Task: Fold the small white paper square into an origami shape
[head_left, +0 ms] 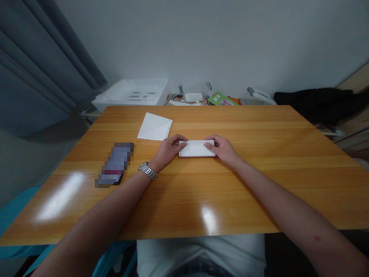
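A folded white paper strip [196, 148] lies flat on the wooden table [259, 184] near its middle. My left hand [169, 148], with a metal watch at the wrist, pinches the strip's left end with curled fingers. My right hand [222, 148] presses and pinches the strip's right end the same way. A second white sheet [155, 126], creased diagonally with punched holes along one edge, lies flat just beyond my left hand.
A blurred-out dark object [115, 164] lies on the table to the left. Behind the table's far edge are a white plastic tray [132, 94], cables and an adapter [191, 97], a green packet [221, 99] and dark cloth [317, 100]. Grey curtains hang at left.
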`<state>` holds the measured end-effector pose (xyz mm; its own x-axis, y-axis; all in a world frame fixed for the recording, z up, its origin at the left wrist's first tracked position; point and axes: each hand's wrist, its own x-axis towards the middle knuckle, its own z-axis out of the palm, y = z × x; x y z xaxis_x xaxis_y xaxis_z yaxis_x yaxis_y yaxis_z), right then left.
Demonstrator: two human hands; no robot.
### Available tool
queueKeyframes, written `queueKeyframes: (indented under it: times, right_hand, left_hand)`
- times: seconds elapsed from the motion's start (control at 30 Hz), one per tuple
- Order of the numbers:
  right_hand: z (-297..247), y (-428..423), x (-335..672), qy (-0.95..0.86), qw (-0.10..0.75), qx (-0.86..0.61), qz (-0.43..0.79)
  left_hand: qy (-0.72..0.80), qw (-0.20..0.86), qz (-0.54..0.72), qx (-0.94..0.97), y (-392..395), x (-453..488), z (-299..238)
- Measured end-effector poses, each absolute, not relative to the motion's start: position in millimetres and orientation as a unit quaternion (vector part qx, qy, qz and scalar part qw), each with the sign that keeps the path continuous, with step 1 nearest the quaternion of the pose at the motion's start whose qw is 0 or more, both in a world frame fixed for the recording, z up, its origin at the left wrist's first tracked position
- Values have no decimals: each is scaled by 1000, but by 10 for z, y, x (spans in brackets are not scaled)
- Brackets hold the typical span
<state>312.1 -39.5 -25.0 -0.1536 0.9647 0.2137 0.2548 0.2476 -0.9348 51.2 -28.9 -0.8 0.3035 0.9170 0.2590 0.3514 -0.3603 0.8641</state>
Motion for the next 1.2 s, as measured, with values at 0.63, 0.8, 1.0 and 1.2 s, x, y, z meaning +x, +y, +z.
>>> queueKeyframes:
  times: [0.63,0.8,1.0,1.2]
  right_hand:
    - [-201,-422,3096,-627,460,-478,409]
    - [-210,-420,3094,-627,463,-476,408]
    - [-214,-424,3096,-624,465,-472,414]
    - [-243,-410,3108,-627,461,-472,414]
  left_hand:
    - [443,360,391,722,-291,510,-14]
    - [444,362,400,715,-287,511,-10]
    - [450,359,406,710,-287,512,-7]
    - [454,356,407,708,-288,508,-2]
